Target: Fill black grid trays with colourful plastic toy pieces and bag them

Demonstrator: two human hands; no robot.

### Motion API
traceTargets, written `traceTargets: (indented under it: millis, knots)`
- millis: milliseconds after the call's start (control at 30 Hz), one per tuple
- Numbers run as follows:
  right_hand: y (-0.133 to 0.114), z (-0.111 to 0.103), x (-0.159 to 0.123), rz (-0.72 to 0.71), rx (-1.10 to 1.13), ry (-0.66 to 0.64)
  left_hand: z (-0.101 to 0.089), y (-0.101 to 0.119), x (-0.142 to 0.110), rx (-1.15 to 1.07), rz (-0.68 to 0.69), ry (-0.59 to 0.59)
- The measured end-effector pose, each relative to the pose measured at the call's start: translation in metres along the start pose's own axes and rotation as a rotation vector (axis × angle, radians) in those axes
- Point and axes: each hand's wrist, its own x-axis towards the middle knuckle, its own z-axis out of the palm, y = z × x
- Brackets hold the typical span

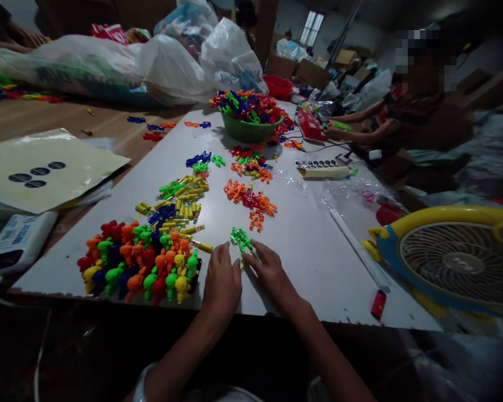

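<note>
My left hand (223, 283) rests at the table's near side, fingers stretched forward and thumb apart. Its fingertips are beside the end of a yellow, crayon-like stick (202, 246); I cannot tell whether they touch. My right hand (273, 276) has its thumb and forefinger closed at the near end of a green plastic toy figure (240, 239). A small yellow piece (242, 266) shows partly between the hands. Left of my left hand stand rows of coloured toy figures (145, 262), with a heap of yellow sticks (188, 206) behind them.
Orange and red figures (249, 195) lie ahead on the white table (293, 245). Farther back is a heaped green bowl (251, 129). A yellow fan (461, 262) and a red lighter-like object (378, 305) are at right. Sticker sheets (67, 162) lie left. A co-worker's arms (369, 134) reach in from the right.
</note>
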Motion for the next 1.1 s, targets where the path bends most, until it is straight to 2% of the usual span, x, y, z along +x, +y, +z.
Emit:
traceTargets:
  millis: [100, 233, 367, 433, 533, 667, 733, 833, 900, 967, 1033, 1100]
  knots:
    - [-0.005, -0.008, -0.008, 0.001, 0.001, -0.008, 0.014, 0.005, 0.027, 0.151, -0.127, -0.038]
    - [-0.009, -0.016, -0.016, 0.180, 0.045, -0.008, 0.022, 0.018, 0.054, 0.294, -0.207, -0.100]
    - [-0.006, -0.019, -0.026, 0.305, 0.063, 0.041, 0.021, 0.022, 0.068, 0.082, -0.326, -0.253]
    - [-0.004, -0.022, -0.029, 0.335, 0.055, 0.038, 0.019, 0.019, 0.071, -0.038, -0.344, -0.331]
    - [-0.004, -0.031, -0.029, 0.397, 0.203, 0.079, 0.017, 0.015, 0.066, -0.175, -0.301, -0.408]
    - [-0.015, -0.038, -0.025, 0.610, 0.723, 0.259, 0.013, 0.014, 0.045, -0.730, -0.339, -0.438]
    - [-0.022, -0.034, -0.022, 0.665, 0.894, 0.325, 0.010, 0.015, 0.033, -0.870, -0.379, -0.453]
    - [-0.029, -0.023, -0.021, 0.674, 0.859, 0.391, 0.002, 0.016, 0.021, -0.873, -0.359, -0.478]
    - [-0.030, -0.019, -0.022, 0.637, 0.783, 0.383, -0.003, 0.015, 0.018, -0.845, -0.360, -0.493]
    - [-0.031, -0.019, -0.024, 0.625, 0.769, 0.351, -0.006, 0.014, 0.016, -0.859, -0.423, -0.474]
    - [-0.033, -0.020, -0.024, 0.684, 0.834, 0.351, -0.007, 0.013, 0.014, -0.938, -0.507, -0.421]
    - [-0.036, -0.022, -0.023, 0.766, 0.938, 0.406, -0.006, 0.012, 0.012, -1.009, -0.551, -0.389]
